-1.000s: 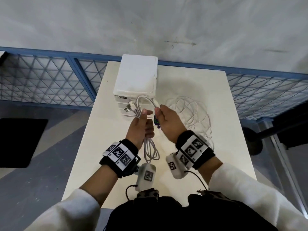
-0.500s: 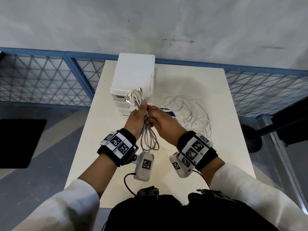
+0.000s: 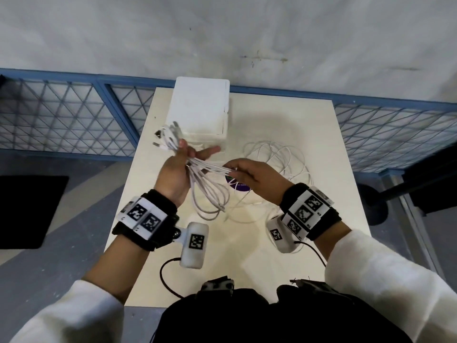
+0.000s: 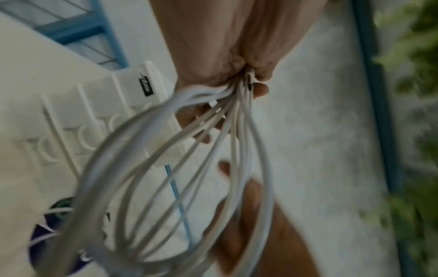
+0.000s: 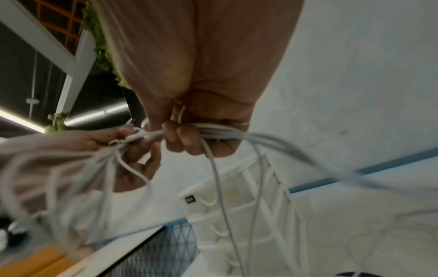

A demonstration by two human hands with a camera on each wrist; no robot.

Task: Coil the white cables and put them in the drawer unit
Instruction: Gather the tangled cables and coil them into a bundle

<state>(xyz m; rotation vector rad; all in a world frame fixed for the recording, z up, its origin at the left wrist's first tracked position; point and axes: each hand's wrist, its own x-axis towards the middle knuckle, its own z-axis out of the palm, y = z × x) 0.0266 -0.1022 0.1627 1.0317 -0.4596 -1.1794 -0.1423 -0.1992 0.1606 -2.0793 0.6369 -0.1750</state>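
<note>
Above the table [image 3: 309, 268], left hand [image 3: 173, 177] fingers gripping coiled white cable [image 3: 210, 189], right hand [image 3: 257, 177] fingers pinching its strands.

The drawer unit [image 3: 200, 108] stands at the table's [image 3: 321, 144] far left corner, its front facing the hands, with bare tabletop to its right up to the far edge. A loose cable heap [image 3: 279, 164] sprawls over the right middle of the table, touching a purple disc [image 3: 237, 185]. The near strip of tabletop is open.
</note>
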